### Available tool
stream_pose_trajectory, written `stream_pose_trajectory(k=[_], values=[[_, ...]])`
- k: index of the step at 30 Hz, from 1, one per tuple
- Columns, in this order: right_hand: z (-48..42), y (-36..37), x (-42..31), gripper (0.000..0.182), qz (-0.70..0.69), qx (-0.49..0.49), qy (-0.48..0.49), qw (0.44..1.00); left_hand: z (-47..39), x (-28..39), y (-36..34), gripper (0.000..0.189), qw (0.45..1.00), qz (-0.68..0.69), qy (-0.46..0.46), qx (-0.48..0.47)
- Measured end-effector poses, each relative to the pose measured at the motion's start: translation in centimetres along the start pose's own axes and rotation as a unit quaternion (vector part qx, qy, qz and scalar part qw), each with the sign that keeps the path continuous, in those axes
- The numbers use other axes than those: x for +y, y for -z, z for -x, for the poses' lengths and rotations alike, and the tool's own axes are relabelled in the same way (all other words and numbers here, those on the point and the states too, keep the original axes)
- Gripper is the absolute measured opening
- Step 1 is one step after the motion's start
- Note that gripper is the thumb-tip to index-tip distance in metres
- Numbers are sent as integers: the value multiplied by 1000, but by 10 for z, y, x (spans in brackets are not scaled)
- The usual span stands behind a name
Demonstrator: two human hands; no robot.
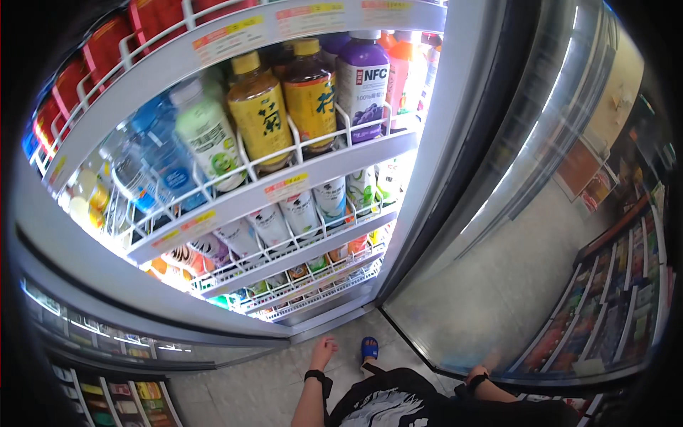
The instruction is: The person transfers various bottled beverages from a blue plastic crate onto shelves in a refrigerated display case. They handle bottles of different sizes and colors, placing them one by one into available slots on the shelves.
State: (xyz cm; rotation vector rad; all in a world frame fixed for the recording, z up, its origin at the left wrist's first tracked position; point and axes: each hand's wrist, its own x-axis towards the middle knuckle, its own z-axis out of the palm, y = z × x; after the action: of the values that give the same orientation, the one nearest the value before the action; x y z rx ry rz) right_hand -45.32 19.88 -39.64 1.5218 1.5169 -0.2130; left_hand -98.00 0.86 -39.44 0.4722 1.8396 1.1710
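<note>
Before me stands a lit drinks fridge with its glass door (pixel 469 288) swung out to the right. My left hand (pixel 324 349) hangs below the fridge's bottom edge, fingers loosely bent, holding nothing that shows. At the door's lower edge is my right hand (pixel 478 369); its fingers are partly hidden, and whether it grips the door is unclear. On the nearest full shelf, behind white wire rails, stand a purple grape juice bottle (pixel 363 91), yellow-capped tea bottles (pixel 260 112), a green-white bottle (pixel 205 133) and blue-labelled water bottles (pixel 168 155).
White bottles (pixel 299 213) fill the shelf below, and red packs (pixel 106 48) the one above. Shop shelving with goods (pixel 603 299) shows through the door at right; more shelving (pixel 122 400) stands at lower left. A blue shoe (pixel 369 348) is on the tiled floor (pixel 251 389).
</note>
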Motion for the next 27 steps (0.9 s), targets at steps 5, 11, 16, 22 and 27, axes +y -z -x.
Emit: stream_pose_trajectory(k=[5, 11, 16, 22, 27], values=[[8, 57, 37, 19, -115, -9, 181, 977, 60, -108, 0, 26, 986, 89, 121, 75], [-45, 59, 50, 43, -769, -209, -103, 595, 229, -282, 7, 26, 879, 160, 436, 109], [-88, 84, 20, 32, -816, -256, 84, 512, 295, -326, 6, 24, 848, 252, 418, 207], [-73, 164, -59, 27, -834, -443, -107, 312, 231, -298, -29, 27, 907, 205, 260, 260], [-45, 203, -117, 30, -782, -492, -93, 372, 182, -229, -60, 33, 894, 321, 240, 202]])
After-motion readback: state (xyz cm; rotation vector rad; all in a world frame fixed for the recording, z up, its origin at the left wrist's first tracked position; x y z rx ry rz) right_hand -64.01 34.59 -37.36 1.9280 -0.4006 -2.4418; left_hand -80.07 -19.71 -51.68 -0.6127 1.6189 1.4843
